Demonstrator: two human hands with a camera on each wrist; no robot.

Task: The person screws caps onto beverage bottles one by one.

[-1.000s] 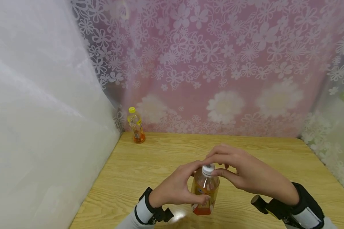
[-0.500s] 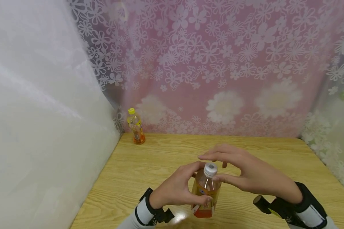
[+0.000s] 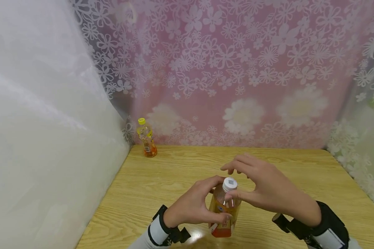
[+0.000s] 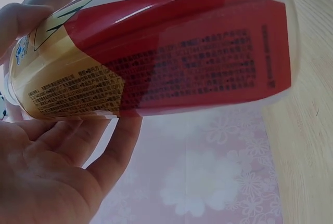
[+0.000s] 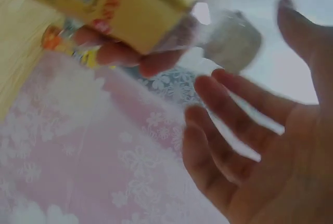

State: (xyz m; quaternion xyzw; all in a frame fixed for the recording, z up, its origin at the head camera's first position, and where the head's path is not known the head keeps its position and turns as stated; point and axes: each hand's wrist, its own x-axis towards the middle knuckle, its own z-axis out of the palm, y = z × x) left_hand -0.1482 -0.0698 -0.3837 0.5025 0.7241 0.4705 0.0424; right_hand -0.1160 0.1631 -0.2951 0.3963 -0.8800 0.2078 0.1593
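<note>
A wooden table (image 3: 162, 186) is filling the near ground, walled by a white sheet on the left and a pink flowered curtain (image 3: 237, 69) behind. Near the front edge, the left hand (image 3: 194, 205) is gripping an upright tea bottle (image 3: 223, 211) around its body, while the right hand (image 3: 261, 188) is arching open-fingered around the white cap (image 3: 229, 183), thumb just beside the neck. A second bottle (image 3: 146, 142), yellow-capped, is standing in the far left corner, making two bottles.

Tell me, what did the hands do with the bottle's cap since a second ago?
The right hand let go of the white cap; its fingers now spread open around it. The left hand kept gripping the bottle. The yellow-capped bottle stayed put.
</note>
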